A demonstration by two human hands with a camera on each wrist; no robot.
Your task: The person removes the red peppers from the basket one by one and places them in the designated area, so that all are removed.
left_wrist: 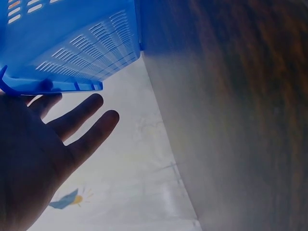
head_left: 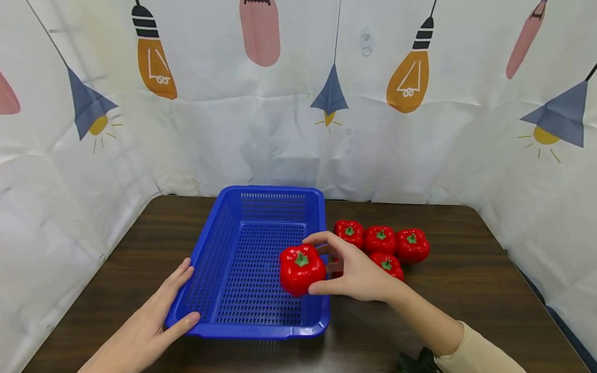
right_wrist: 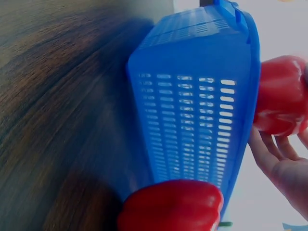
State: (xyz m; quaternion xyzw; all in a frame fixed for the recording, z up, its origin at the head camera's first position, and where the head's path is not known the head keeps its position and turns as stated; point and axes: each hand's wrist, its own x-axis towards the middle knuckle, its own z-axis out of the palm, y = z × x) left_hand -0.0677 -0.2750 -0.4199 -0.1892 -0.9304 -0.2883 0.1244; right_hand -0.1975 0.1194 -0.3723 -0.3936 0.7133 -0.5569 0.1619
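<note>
Pepper [head_left: 301, 269] in right hand [head_left: 357, 274] over basket [head_left: 231, 318] (head view only)

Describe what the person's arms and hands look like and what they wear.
Both hands are bare, with no gloves or rings to be seen. The right hand leads back to a cream long sleeve, with a dark strap-like device near the wrist. The left hand shows no sleeve in view.

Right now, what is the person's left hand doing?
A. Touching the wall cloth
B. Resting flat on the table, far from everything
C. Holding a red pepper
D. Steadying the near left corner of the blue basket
D: the left hand rests against the blue basket at its near left corner, thumb on the rim.
</note>
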